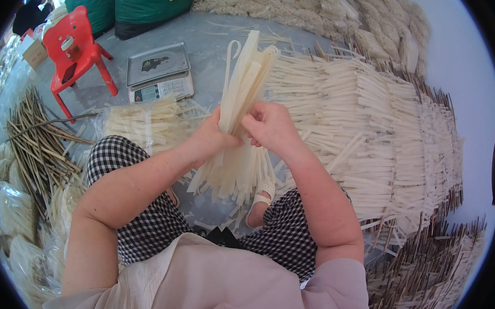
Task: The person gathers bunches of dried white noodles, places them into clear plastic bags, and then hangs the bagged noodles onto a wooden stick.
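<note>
In front of my knees I hold up a bundle of pale, dried flat strips (248, 76), like wide noodles, folded over into loops at the top. My left hand (218, 135) grips it from the left, thumb across the front. Fingers curled, my right hand (270, 124) pinches at the bundle's right edge; its fingertips are partly hidden. The lower ends of the strips fan out loosely between my feet. On the floor beyond my left knee lies a tied bundle of similar strips (132, 124) in clear plastic.
Long layered rows of strips (361, 102) cover the floor to the right, with sticks at their far ends. A digital scale (163, 75), a red plastic chair (73, 50) and green sacks (152, 6) stand ahead. Loose sticks (39, 146) and plastic-wrapped bundles (12, 208) lie left.
</note>
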A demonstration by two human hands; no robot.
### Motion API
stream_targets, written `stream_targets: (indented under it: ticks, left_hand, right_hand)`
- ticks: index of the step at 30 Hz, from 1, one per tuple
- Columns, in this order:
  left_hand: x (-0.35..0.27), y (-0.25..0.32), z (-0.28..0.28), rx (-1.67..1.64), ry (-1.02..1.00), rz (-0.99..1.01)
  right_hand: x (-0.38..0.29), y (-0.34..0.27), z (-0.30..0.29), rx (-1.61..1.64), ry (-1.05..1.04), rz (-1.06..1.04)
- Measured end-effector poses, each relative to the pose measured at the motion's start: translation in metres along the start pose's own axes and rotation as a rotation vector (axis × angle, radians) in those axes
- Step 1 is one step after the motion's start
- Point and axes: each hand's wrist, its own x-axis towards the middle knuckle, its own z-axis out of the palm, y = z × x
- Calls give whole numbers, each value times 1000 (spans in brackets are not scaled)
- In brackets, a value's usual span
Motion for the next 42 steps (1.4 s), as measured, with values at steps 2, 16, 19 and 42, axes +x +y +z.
stream_targets:
  ticks: [2, 16, 19, 42]
  left_hand:
    - [-1, 1, -2, -9, -26, 1]
    - [2, 22, -8, -246, -43, -86]
    - [11, 6, -14, -65, 118, -17]
    - [11, -2, 0, 625, 241, 213]
  right_hand:
    - [0, 1, -1, 70, -32, -17]
    - [0, -3, -44, 444, -25, -259]
    - [0, -4, -58, 261, 222, -347]
    - [17, -5, -17, 570, 325, -178]
